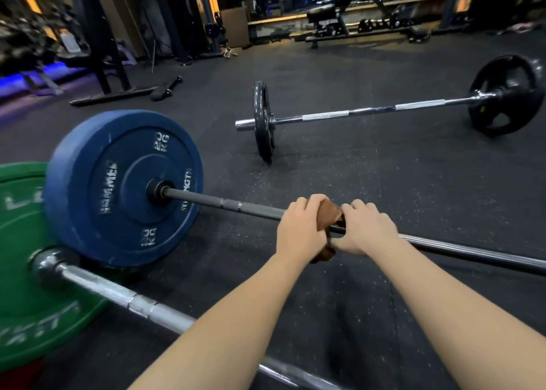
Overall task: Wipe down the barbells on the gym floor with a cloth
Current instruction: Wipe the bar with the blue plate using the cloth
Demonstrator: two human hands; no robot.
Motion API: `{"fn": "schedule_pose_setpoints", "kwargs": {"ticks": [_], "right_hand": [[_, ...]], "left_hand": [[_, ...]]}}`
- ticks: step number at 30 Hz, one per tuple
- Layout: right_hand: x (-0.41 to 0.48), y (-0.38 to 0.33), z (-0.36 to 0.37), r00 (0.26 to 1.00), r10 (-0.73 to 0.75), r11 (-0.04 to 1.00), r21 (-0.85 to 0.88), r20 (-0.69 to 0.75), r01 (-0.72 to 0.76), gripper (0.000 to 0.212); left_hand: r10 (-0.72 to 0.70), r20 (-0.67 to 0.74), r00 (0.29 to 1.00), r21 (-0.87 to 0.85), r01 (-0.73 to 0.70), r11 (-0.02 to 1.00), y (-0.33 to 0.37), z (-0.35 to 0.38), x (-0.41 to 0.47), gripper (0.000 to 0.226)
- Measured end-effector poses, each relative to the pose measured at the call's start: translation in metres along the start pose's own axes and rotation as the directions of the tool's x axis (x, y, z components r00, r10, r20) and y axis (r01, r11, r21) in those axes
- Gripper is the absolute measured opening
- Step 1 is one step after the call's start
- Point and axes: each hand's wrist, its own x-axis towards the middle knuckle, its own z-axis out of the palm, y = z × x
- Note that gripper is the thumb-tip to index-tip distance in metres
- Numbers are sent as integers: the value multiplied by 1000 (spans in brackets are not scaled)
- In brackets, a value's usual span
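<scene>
A dark barbell bar [224, 205] with a blue plate [118, 188] lies across the middle of the floor. A brown cloth [328, 215] is wrapped over that bar. My left hand [301, 230] grips the cloth from the left, and my right hand [366, 227] holds it and the bar from the right. A second barbell [127, 296] with a green plate [20, 271] lies nearest me, under my forearms. A third barbell [372, 112] with black plates [506, 94] lies farther away.
Black rubber flooring [384, 177] spreads between the barbells. A rack frame [100, 44] stands at the back left with a small dumbbell [167, 88] beside its base. An adjustable bench [339, 20] stands at the back by a mirrored wall.
</scene>
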Motion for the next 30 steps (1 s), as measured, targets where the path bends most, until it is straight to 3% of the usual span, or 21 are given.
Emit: {"fn": "schedule_pose_setpoints", "kwargs": {"ticks": [2, 6, 13, 18, 22, 27, 30], "right_hand": [[4, -5, 7, 1000, 5, 999, 38, -24, -5, 59], [2, -3, 20, 985, 12, 997, -70, -174, -24, 35], [4, -2, 22, 985, 6, 996, -90, -173, -22, 30], [4, -3, 26, 971, -4, 994, -108, -238, -22, 28], [3, -3, 30, 966, 2, 996, -89, -259, -26, 24], [5, -4, 30, 965, 19, 991, -121, -260, -52, 25], [5, -4, 27, 979, 7, 994, -110, -204, -30, 26]], "left_hand": [[50, 18, 999, -39, -49, 998, -3, -1, 2, 57], [112, 135, 984, -45, -106, 993, -23, -21, 14, 61], [-150, 78, 986, -67, 155, 986, -68, -45, 23, 58], [-229, 27, 973, -18, 230, 973, -78, -60, 33, 70], [-344, -54, 938, 42, 346, 937, -81, -64, 39, 52], [-292, -18, 956, 120, 292, 949, -65, -48, 31, 32], [-159, -14, 987, 213, 158, 964, -58, -35, 25, 42]]}}
